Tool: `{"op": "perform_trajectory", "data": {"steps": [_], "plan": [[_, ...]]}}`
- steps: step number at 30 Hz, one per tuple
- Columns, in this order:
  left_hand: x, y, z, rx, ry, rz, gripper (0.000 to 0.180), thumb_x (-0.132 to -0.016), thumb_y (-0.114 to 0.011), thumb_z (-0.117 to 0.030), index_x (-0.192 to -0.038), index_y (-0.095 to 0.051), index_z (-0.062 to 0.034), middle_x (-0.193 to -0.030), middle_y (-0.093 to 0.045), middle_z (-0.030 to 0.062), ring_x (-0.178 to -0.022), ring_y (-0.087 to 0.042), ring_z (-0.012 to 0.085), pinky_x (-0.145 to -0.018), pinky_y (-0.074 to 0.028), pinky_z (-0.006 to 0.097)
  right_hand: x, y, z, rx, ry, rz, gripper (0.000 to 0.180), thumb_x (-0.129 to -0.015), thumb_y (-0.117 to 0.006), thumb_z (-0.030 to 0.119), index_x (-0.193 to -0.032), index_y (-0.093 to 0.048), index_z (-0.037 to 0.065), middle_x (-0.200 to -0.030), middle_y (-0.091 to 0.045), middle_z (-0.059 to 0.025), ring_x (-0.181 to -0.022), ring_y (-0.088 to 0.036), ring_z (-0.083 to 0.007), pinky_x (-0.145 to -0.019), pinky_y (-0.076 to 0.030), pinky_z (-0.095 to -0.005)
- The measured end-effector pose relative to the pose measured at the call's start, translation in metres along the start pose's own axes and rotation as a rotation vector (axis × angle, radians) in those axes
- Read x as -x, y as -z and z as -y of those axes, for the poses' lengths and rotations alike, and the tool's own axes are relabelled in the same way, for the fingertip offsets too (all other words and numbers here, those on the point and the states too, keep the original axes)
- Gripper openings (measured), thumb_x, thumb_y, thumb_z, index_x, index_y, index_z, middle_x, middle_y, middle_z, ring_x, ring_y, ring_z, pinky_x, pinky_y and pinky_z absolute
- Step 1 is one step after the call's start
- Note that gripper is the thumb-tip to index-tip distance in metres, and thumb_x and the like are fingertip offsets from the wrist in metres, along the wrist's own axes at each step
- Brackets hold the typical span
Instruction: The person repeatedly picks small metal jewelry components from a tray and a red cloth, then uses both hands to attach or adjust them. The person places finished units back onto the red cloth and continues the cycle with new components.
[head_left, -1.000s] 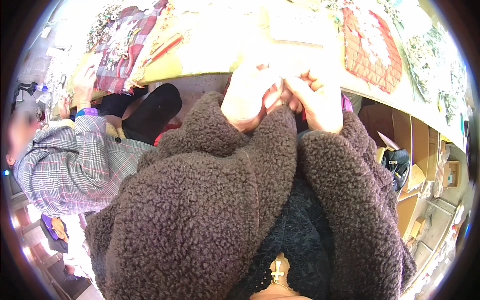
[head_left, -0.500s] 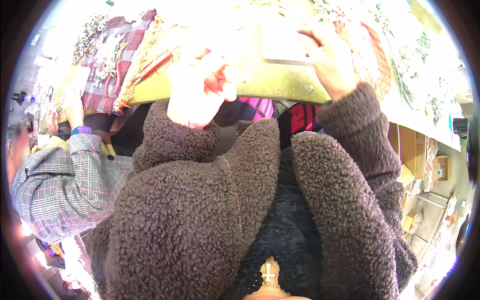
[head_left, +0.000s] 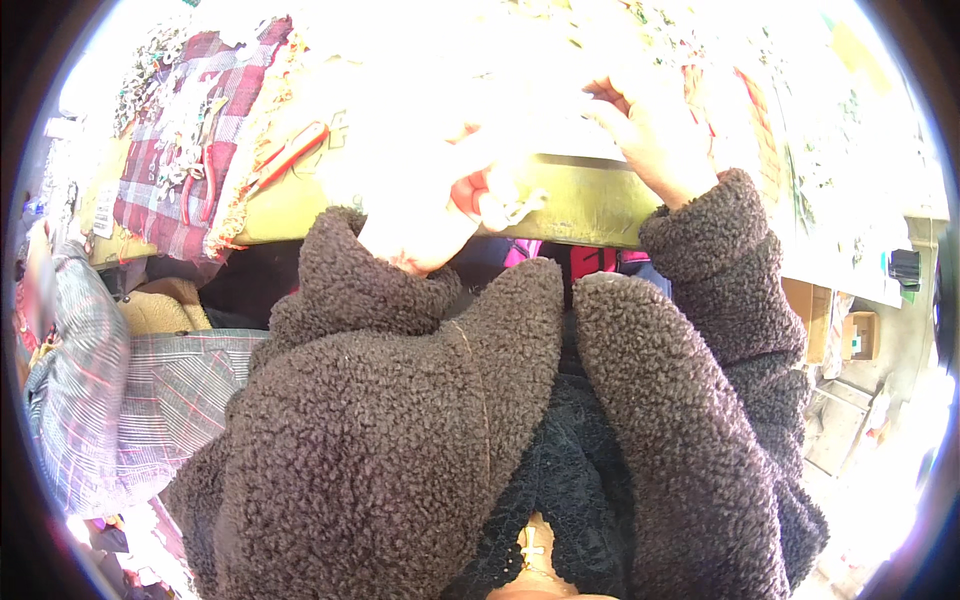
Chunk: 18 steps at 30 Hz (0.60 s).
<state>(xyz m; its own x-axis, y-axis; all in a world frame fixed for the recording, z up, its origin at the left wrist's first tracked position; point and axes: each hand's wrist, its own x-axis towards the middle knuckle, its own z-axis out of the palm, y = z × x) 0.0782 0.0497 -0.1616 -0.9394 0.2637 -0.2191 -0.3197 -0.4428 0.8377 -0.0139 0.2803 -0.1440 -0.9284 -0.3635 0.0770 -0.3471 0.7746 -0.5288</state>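
Note:
My left hand (head_left: pixel 430 210) is over the near edge of the yellow-green work table (head_left: pixel 590 200), its fingers curled in and closed. A small whitish piece (head_left: pixel 525 207) sticks out from its fingertips; glare hides what kind of thing it is. Farther right, my right hand (head_left: pixel 655 135) is over a pale, washed-out flat surface with a straight near edge. Its thumb and forefinger are bent but apart, and I make out nothing between them. The fingertips almost vanish in the bright light.
A red-handled tool (head_left: pixel 288 157) rests left of my left hand. Beyond it, red-handled pliers (head_left: pixel 205 185) and small metal bits lie on a plaid cloth (head_left: pixel 150 195). Another person in a checked sleeve (head_left: pixel 180 390) is at my left. Cardboard boxes (head_left: pixel 862 335) stand low at the right.
My left hand has shifted right and slightly nearer, and the whitish piece now shows at its fingertips. My right fingers have bent inward. The neighbour's hands are no longer visible on the table.

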Motion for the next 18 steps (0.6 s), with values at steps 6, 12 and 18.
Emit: {"op": "perform_trajectory", "data": {"steps": [6, 12, 18], "plan": [[-0.003, -0.005, 0.006, 0.446, -0.197, 0.210, 0.024, -0.088, -0.060, -0.027, -0.101, -0.062, -0.0063, -0.096, -0.062, 0.0111, -0.083, -0.059, 0.0220, -0.063, -0.049, 0.029, 0.006, -0.011, -0.011, 0.154, 0.130, 0.022, 0.027, -0.086, -0.061, 0.019, -0.108, -0.063, 0.003, -0.094, -0.066, -0.0131, -0.084, -0.063, -0.0257, -0.077, -0.048, -0.0342], [-0.002, -0.016, 0.001, 0.238, -0.129, 0.006, 0.021, -0.089, -0.058, -0.022, -0.099, -0.060, -0.0038, -0.093, -0.062, 0.0127, -0.080, -0.060, 0.0231, -0.064, -0.050, 0.031, 0.017, -0.007, -0.001, 0.140, 0.251, -0.096, 0.020, -0.083, -0.063, 0.020, -0.092, -0.064, 0.003, -0.079, -0.063, -0.0135, -0.076, -0.060, -0.0291, -0.070, -0.046, -0.0380], [-0.001, -0.012, -0.002, 0.353, -0.111, 0.174, 0.024, -0.088, -0.061, -0.022, -0.101, -0.059, -0.0016, -0.095, -0.062, 0.0152, -0.078, -0.061, 0.0228, -0.070, -0.053, 0.036, 0.009, 0.004, 0.017, 0.368, 0.385, -0.042, 0.019, -0.084, -0.062, 0.019, -0.094, -0.063, 0.004, -0.079, -0.062, -0.0140, -0.074, -0.060, -0.0294, -0.068, -0.046, -0.0381]]}}
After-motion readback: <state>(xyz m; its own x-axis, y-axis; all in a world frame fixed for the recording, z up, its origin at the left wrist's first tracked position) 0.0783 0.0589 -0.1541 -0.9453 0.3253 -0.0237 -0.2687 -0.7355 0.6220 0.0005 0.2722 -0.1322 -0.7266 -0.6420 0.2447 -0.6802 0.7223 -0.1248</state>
